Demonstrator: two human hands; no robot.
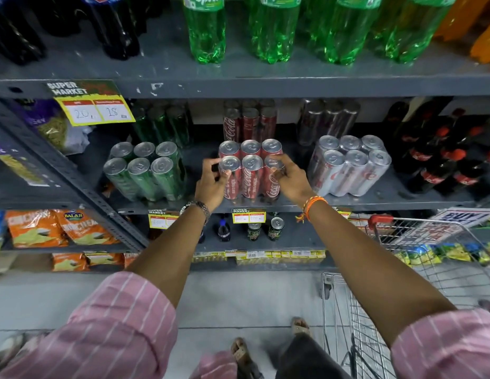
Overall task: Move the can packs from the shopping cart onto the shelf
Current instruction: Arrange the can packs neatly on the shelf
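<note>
Head view: both hands, left (211, 181) and right (289, 177), grip the red can pack (250, 170) on the shelf (375, 199).

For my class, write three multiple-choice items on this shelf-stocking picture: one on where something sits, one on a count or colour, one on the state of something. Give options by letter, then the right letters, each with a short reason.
1. Where does the red Coca-Cola can pack stand?
A. In the shopping cart
B. On the middle shelf, between the green can pack and the silver can pack
C. On the top shelf among the bottles

2. How many can tops show on the red pack?
A. Four
B. Six
C. Eight

3. What are the hands doing?
A. Both are at the red pack
B. One is on the cart handle
C. Both hang free

Answers:
1. B: it rests on the middle shelf, with the green can pack to one side and the silver can pack to the other.
2. B: two rows of three tops.
3. A: the left hand and right hand each touch a front corner.
</note>
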